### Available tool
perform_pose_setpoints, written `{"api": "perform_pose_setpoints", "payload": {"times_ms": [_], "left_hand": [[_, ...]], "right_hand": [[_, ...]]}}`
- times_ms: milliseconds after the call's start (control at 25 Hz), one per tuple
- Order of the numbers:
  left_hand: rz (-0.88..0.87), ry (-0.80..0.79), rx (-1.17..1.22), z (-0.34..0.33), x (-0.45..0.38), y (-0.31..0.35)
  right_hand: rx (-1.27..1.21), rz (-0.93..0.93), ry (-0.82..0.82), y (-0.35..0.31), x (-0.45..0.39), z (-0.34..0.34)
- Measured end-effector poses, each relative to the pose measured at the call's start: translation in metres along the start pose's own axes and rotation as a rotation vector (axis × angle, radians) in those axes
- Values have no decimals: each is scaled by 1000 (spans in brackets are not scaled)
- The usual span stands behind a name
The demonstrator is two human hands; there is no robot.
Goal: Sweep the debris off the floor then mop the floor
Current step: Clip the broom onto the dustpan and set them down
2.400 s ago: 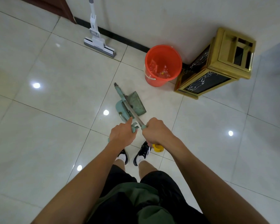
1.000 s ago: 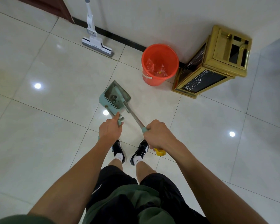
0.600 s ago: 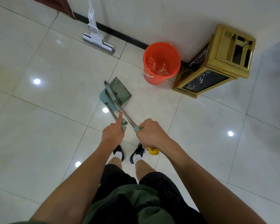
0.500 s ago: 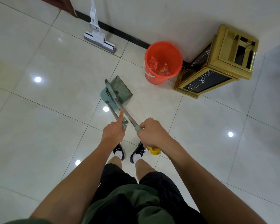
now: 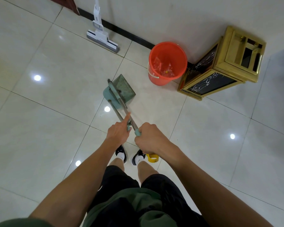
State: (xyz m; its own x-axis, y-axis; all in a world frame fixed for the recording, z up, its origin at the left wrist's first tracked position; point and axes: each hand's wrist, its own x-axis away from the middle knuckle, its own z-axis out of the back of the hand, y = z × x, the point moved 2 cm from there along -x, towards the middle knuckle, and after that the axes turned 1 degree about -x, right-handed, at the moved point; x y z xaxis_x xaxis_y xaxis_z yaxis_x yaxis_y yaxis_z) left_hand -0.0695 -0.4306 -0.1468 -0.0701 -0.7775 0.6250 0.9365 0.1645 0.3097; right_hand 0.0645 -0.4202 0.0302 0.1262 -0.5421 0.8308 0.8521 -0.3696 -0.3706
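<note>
I stand on a glossy tiled floor (image 5: 47, 128). My left hand (image 5: 119, 131) grips the top of one long metal handle, forefinger stretched along the shaft. My right hand (image 5: 150, 139) grips the teal end of the second handle right beside it. The two handles run down and forward to a teal broom head (image 5: 111, 97) lying against a grey-green dustpan (image 5: 125, 89), both low over the floor ahead of my feet. A white flat mop (image 5: 102, 39) leans on the wall at the back left. An orange bucket (image 5: 155, 79) holding crumpled wrappers stands by the wall.
A gold-framed black cabinet (image 5: 220, 76) stands right of the bucket against the wall. A small yellow object (image 5: 152, 158) lies on the floor by my right shoe. A dark baseboard (image 5: 129, 36) runs along the wall. Ceiling lights reflect off the tiles.
The broom and dustpan handles have come close together, and both hands now sit side by side. The broom head has settled against the dustpan. The view shifted slightly.
</note>
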Motion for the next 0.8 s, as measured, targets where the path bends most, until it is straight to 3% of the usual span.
{"api": "perform_pose_setpoints", "payload": {"times_ms": [440, 800], "left_hand": [[-51, -128, 63, 3, -8, -2], [-88, -91, 18, 7, -13, -13]], "right_hand": [[47, 22, -55, -8, -1, -6], [28, 44, -66, -19, 0, -13]]}}
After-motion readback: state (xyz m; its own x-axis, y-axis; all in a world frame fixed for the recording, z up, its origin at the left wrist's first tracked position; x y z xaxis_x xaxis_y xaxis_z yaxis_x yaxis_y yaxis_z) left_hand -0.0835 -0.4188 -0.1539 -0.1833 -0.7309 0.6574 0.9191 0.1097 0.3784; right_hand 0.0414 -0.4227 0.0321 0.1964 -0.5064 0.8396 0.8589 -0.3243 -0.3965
